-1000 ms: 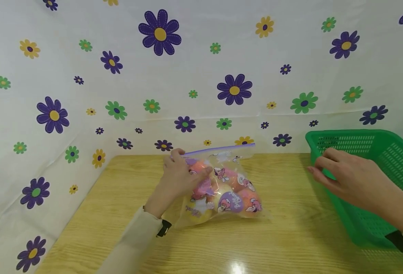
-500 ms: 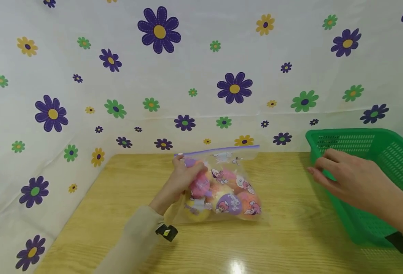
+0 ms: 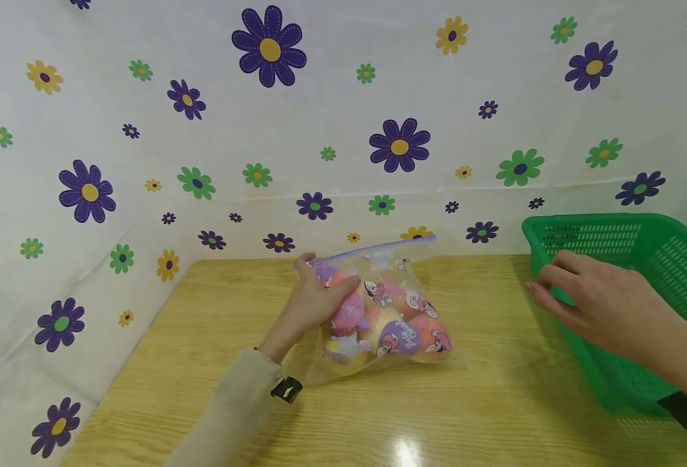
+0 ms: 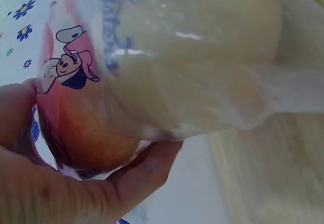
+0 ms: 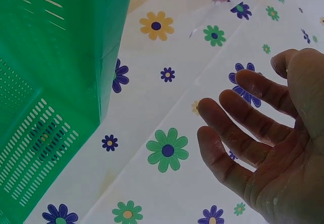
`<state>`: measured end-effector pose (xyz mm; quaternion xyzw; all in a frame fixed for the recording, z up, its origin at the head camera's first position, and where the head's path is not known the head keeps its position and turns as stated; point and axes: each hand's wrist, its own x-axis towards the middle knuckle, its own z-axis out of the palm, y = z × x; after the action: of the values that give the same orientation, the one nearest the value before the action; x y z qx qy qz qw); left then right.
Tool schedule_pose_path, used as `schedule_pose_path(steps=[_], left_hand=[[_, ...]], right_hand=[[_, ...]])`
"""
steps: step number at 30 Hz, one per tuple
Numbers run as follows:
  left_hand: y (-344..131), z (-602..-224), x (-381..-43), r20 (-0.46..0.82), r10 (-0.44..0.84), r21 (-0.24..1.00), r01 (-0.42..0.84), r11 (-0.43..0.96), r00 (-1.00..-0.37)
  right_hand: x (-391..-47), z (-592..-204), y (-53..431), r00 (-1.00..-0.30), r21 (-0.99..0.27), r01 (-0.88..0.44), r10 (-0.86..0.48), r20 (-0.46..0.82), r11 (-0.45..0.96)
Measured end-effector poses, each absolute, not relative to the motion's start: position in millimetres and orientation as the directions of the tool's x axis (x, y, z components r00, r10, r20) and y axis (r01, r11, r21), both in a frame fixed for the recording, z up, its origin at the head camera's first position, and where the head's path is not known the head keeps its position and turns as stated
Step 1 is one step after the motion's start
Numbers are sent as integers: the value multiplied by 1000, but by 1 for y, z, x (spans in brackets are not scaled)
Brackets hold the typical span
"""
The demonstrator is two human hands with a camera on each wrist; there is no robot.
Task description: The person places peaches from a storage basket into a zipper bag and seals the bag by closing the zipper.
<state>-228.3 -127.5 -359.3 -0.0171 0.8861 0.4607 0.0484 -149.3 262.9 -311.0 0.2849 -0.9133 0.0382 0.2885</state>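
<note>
A clear plastic zip bag point(image 3: 404, 305) with a purple top strip and cartoon prints is full of round orange, pink and yellowish things that look like fruit. My left hand point(image 3: 308, 301) grips its upper left side, thumb across the front and the other fingers mostly hidden behind. The left wrist view shows thumb and fingers curled round one reddish-orange round thing point(image 4: 98, 125) through the plastic, beside a larger pale yellow one point(image 4: 192, 51). My right hand point(image 3: 602, 298) hovers by the left rim of a green basket point(image 3: 577, 357), fingers loosely bent and holding nothing.
The basket has slotted walls and stands at the right of the wooden table point(image 3: 203, 337). A white cloth point(image 3: 320, 97) printed with purple, green and yellow flowers rises behind the table and along its left side.
The bag has tilted slightly in my left hand since half a second ago, with the right end of its purple strip now higher. My right hand stays by the basket.
</note>
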Motion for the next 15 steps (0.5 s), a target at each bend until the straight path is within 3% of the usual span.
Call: schedule_pose_path(steps=[10, 12, 15], left_hand=[[-129, -355, -229, -52, 58, 779, -4, 627, -997], [-129, -354, -227, -24, 89, 724, 43, 688, -996], [-125, -349, -216, 111, 132, 544, 171, 822, -985]], right_hand=[[-147, -314, 265, -677, 100, -543, -505, 535, 834], [-147, -314, 265, -678, 99, -543, -506, 533, 834], [-146, -315, 265, -679, 103, -544, -509, 529, 833]])
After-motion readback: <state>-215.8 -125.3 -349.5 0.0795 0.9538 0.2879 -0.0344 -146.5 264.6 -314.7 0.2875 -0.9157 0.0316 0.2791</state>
